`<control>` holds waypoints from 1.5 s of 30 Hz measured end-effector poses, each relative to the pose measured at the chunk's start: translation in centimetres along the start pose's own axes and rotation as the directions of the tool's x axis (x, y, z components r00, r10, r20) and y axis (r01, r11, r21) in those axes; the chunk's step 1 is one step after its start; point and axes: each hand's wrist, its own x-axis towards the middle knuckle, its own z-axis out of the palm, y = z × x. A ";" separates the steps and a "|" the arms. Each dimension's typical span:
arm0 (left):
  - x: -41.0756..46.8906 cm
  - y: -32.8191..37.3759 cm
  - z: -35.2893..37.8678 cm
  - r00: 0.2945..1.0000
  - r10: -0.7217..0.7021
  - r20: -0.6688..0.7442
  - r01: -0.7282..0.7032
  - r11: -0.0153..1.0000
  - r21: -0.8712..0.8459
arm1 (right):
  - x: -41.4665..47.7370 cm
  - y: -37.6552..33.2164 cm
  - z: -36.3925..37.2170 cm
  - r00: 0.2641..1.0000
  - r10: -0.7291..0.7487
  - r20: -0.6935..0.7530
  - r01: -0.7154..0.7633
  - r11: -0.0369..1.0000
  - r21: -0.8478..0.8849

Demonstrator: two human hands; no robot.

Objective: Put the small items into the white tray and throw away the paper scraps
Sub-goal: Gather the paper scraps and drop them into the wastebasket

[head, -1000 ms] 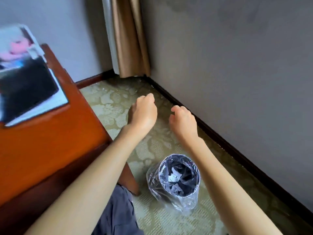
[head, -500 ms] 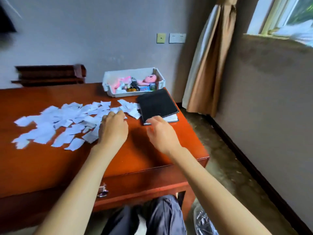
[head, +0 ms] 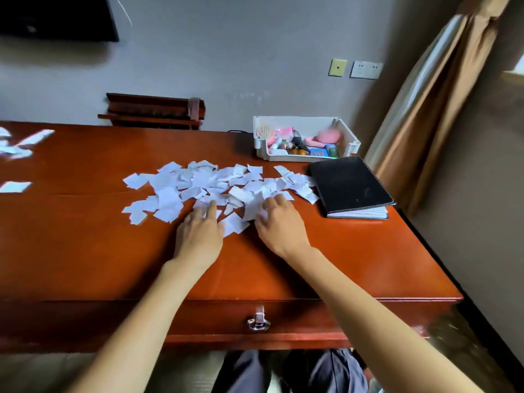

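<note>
A spread of white paper scraps (head: 198,182) covers the middle of the red-brown wooden desk (head: 354,251). My left hand (head: 200,234) lies palm down at the near edge of the pile, fingers apart on the scraps. My right hand (head: 279,225) rests beside it, fingertips on scraps at the pile's right part. Neither hand has lifted anything. The white tray (head: 351,143) stands at the back right of the desk and holds several small items, among them a pink toy (head: 329,136) and a wooden brush (head: 265,131).
A black notebook (head: 348,185) lies right of the scraps, in front of the tray. More scraps (head: 19,146) lie at the far left. A drawer handle (head: 258,321) is at the desk front. A curtain (head: 425,95) hangs at the right, a wooden rack (head: 154,112) behind the desk.
The view swung from the floor bin up to the desk. Both hands moved from above the bin onto the desk and now rest on the paper scraps.
</note>
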 end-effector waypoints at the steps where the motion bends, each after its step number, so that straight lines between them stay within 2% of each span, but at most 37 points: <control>1: 0.2 -0.3 -0.2 0.998 0.000 -0.070 0.001 1.000 0.017 | 0.3 -0.2 -0.1 0.997 0.028 -0.073 -0.027 1.000 0.012; 2: 0.4 -0.7 -0.4 0.993 0.000 -0.121 0.005 0.999 0.040 | 0.5 -0.4 -0.1 0.991 0.040 -0.125 -0.038 0.999 0.022; 4: 0.9 -1.5 -0.5 0.992 -0.008 -0.130 0.015 0.998 0.057 | 1.3 -0.4 0.1 0.992 0.040 -0.118 -0.037 0.999 0.031; 6: 1.8 -2.4 -0.3 1.000 -0.007 -0.011 0.008 1.000 0.023 | 2.2 -0.4 0.7 1.000 0.021 0.015 -0.021 0.999 0.032; 8: 2.7 -3.2 0.1 0.993 0.041 0.114 -0.043 0.999 0.017 | 2.8 -0.1 1.4 0.986 -0.001 0.168 0.009 0.999 -0.046; 10: 3.3 -3.6 0.4 0.982 0.113 0.148 -0.117 0.993 0.014 | 3.2 0.3 1.9 0.974 -0.020 0.227 0.056 0.986 -0.156; 15: 4.6 -3.2 0.1 0.978 0.182 0.102 -0.182 0.983 -0.007 | 3.7 0.7 1.8 0.989 -0.075 0.128 0.105 0.964 -0.244; 23: 5.7 -0.8 0.6 0.983 0.182 0.003 -0.182 0.982 0.043 | 3.5 1.5 1.3 0.996 -0.082 0.032 0.087 0.968 -0.236; 27: 5.6 0.1 1.0 0.975 0.201 -0.098 -0.203 0.979 -0.008 | 3.4 1.6 0.8 0.999 -0.021 -0.043 0.018 0.996 -0.086; 32: 5.9 0.8 0.1 0.976 0.104 -0.194 -0.139 0.974 -0.177 | 3.8 2.2 -0.5 0.998 0.055 -0.038 -0.057 0.998 -0.041; 38: 5.9 2.4 -2.3 0.963 0.044 -0.267 -0.141 0.925 -0.354 | 4.5 2.3 -2.5 0.961 0.238 -0.141 -0.212 0.961 0.178; 45: 5.0 5.0 -3.5 0.965 0.049 -0.256 -0.173 0.855 -0.489 | 3.7 3.8 -3.7 0.913 0.265 -0.309 -0.149 0.924 0.353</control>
